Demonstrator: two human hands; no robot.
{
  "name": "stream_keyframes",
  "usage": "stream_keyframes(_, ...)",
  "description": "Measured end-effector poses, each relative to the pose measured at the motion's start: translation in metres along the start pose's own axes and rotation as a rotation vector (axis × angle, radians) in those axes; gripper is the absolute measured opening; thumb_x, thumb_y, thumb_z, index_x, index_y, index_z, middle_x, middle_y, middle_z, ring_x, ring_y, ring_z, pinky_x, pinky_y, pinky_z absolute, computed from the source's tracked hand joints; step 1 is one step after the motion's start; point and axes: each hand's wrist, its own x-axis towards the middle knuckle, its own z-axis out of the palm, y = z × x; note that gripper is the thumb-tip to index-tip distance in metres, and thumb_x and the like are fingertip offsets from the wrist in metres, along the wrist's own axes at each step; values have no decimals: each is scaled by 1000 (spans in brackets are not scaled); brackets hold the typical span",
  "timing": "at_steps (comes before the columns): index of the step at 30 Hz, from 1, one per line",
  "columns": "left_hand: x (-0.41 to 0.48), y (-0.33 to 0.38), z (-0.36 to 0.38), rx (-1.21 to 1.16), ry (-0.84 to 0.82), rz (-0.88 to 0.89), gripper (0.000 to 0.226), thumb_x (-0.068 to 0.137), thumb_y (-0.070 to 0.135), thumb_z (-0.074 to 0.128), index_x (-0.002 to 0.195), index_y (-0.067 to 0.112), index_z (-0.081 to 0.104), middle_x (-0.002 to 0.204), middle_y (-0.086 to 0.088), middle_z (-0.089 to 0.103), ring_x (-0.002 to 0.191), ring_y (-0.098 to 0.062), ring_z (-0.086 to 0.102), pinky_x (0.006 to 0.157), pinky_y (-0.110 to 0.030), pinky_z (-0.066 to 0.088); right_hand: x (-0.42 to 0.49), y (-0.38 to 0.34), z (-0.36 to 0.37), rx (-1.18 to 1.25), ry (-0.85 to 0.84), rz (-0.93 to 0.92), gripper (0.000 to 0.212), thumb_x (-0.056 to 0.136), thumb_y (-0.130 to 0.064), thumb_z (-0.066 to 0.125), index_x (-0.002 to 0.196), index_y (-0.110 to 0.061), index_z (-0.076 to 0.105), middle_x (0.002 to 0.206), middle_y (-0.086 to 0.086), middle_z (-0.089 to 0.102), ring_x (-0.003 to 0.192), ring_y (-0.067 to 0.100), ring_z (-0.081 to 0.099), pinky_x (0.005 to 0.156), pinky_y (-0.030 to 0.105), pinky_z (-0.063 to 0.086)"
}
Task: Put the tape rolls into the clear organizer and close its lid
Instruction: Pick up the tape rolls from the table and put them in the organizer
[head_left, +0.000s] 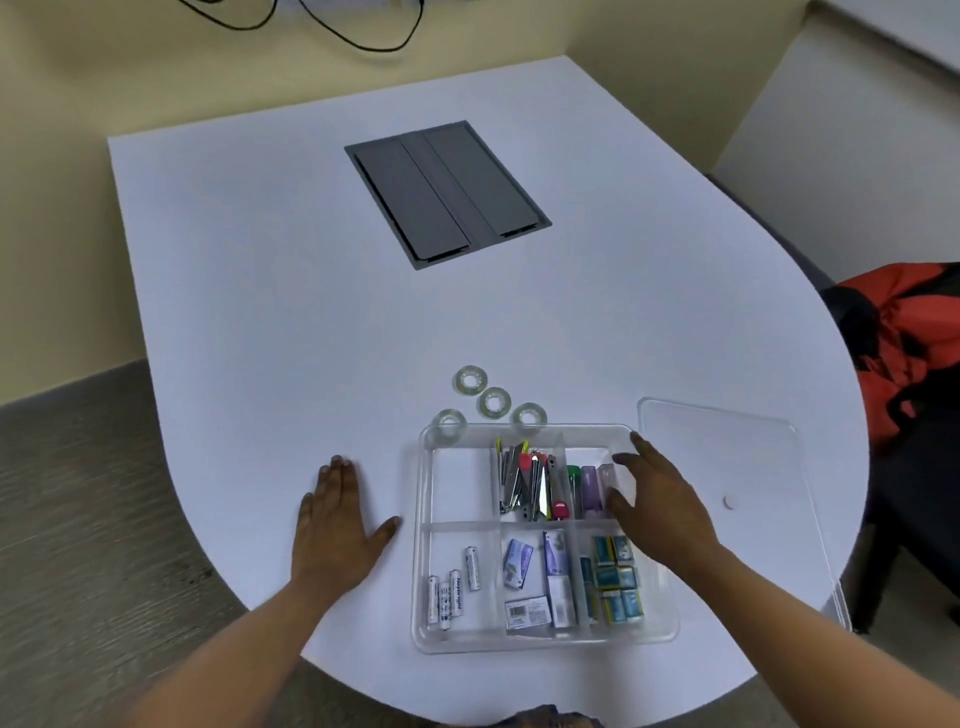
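Four small tape rolls of clear, glossy tape lie flat on the white surface, ring-shaped with open centres; three sit in a slanted row just beyond the far edge of the organizer, and the fourth is seen through its far-left corner, so whether it touches the wall cannot be told. The organizer is a shallow clear plastic tray with rounded corners, split into six compartments; the far-left one shows nothing in it, the near-left one holds batteries, and the others hold metal clips and small boxes. Its clear lid lies flat just to the right, near the curved edge of the surface. The left hand rests flat and spread, released, on bare surface left of the tray. The right hand hovers open over the tray's right compartments, grasping nothing. Wide smooth room stretches beyond the rolls up to a grey panel.
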Motion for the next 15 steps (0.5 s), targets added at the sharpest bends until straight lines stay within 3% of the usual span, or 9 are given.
stream_keyframes(5,29,25,10,-112,-246,-184,118,75,67,58,148,14,-17,156,-6,-28,143,-27,-27,115,-56,-7,38,-23,-9,110,-91,-113,43,89,-26,68,129,-17,59,151,4,44,134,23,46,107,34,35)
stream_keyframes(7,34,27,18,-125,-273,-214,123,73,68,60,145,15,-24,152,-6,-36,139,-29,-34,113,-60,-12,57,-31,-11,134,-112,-136,38,89,-25,68,125,-14,62,143,8,52,130,24,49,105,31,35)
stream_keyframes(12,42,24,22,-89,-372,-251,130,67,82,50,139,14,-34,144,-5,-47,136,-34,-38,108,-64,-12,108,-49,-6,166,-167,-119,35,88,-29,69,119,-13,65,126,8,64,113,24,60,95,36,48)
stream_keyframes(15,42,21,23,-76,-398,-237,131,63,88,41,131,16,-44,132,-1,-56,133,-33,-42,108,-64,-13,133,-56,5,164,-235,-68,38,85,-31,72,117,-11,65,120,8,66,106,24,62,87,31,48)
